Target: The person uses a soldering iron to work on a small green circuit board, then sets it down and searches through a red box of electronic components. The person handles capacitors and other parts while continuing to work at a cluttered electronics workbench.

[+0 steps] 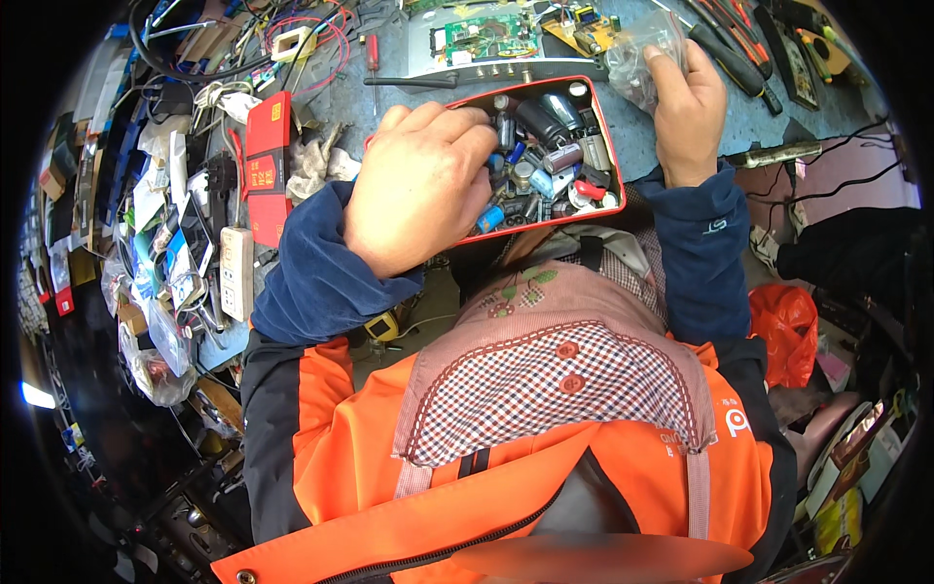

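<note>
A red box (616, 156) at the table's near edge is filled with loose capacitors (555, 161) of several sizes, some black, some blue, some silver. My left hand (418, 185) lies over the box's left part with its fingers curled downward; their tips are hidden, and so is anything in them. To the right of the box, my right hand (693, 122) pinches a clear plastic bag (637, 63) between thumb and fingers. Small dark items seem to lie inside the bag, too blurred to name.
Behind the box lies an opened device with a green circuit board (491, 39) and a black antenna (411, 82). A red screwdriver (373, 54) is left of it. Pliers and other tools (725, 58) lie far right. A white power strip (236, 274) and clutter fill the left.
</note>
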`<state>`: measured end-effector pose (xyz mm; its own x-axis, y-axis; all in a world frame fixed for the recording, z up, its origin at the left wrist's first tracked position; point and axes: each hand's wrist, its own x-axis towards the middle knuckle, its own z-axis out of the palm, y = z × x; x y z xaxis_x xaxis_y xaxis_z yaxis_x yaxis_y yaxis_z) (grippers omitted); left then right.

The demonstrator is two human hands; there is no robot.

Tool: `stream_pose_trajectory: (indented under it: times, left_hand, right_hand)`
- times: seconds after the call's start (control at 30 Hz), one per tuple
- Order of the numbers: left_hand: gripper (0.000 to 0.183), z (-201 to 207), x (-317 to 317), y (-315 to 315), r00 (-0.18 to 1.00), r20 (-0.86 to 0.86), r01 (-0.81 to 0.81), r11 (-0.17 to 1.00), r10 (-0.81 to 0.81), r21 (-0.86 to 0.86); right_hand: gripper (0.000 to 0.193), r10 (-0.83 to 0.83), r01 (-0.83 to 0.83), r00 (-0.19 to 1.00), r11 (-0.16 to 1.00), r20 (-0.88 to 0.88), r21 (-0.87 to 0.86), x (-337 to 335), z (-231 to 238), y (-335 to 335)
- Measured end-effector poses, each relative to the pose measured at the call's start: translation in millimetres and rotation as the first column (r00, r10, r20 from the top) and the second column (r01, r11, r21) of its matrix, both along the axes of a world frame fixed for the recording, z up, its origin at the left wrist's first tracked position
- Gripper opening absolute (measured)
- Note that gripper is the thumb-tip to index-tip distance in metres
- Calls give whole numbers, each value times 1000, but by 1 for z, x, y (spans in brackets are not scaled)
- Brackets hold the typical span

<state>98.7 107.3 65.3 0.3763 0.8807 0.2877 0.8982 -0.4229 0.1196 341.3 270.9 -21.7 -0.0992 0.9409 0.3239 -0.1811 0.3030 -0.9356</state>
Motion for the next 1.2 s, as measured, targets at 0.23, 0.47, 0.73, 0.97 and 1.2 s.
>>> stream_pose_trajectory:
  times: [0.23,0.47,0.73,0.97,1.2]
  left_hand:
    - [8,28,-18,3,997,4,77,957,-79,-279]
    - [35,27,-10,11,946,286,184,980,-155,-79]
    - [33,27,-14,8,972,67,235,940,-225,-247]
    - [58,24,-8,12,964,147,249,948,-223,-198]
    - [39,13,-3,11,970,-7,236,945,-244,-226]
  right_hand:
    - [15,4,-4,1000,1000,6,-17,3,-2,1]
    - [15,3,-3,1000,1000,17,10,2,-4,2]
    - [13,17,-18,999,999,-33,-27,1,-1,-1]
    - [13,8,-8,1000,1000,13,-11,2,-2,1]
    - [14,28,-29,999,999,-31,-35,2,-3,0]
